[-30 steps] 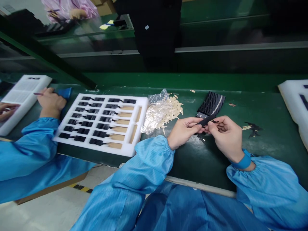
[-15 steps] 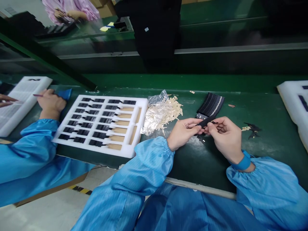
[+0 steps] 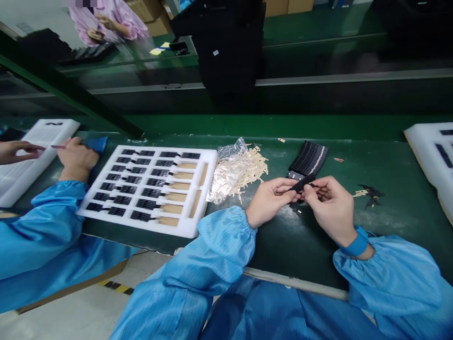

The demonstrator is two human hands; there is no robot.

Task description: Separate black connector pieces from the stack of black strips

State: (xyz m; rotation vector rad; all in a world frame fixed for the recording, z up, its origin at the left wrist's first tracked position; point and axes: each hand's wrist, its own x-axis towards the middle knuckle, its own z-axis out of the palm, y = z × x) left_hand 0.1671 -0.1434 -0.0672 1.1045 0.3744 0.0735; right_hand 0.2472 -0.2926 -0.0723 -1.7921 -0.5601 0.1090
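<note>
Between thumb and fingers, my left hand [image 3: 271, 200] grips a narrow black strip [image 3: 302, 182], tilted up to the right. My right hand [image 3: 330, 200] is pinched at the strip's right end, its fingertips closed on the same piece. Just behind the hands lies a fanned row of black slotted parts [image 3: 308, 158] with a pale line across it. Left of my left hand, a heap of small cream pieces [image 3: 256, 165] spills beside a clear plastic bag [image 3: 226, 177]. A few dark pieces [image 3: 371, 194] lie right of my right hand.
A white foam tray [image 3: 203, 200] holding several black parts stands on the left of the green table [image 3: 283, 255]. Further left, a co-worker's hands [image 3: 79, 158] are at another white foam block [image 3: 58, 130]. Another tray [image 3: 421, 141] is at the right edge. Across the bench is a person in pink.
The view has tilted slightly, so the bench appears lower. My hands keep their hold on the black strip, which has turned a little. The co-worker's hand at far left has moved right.
</note>
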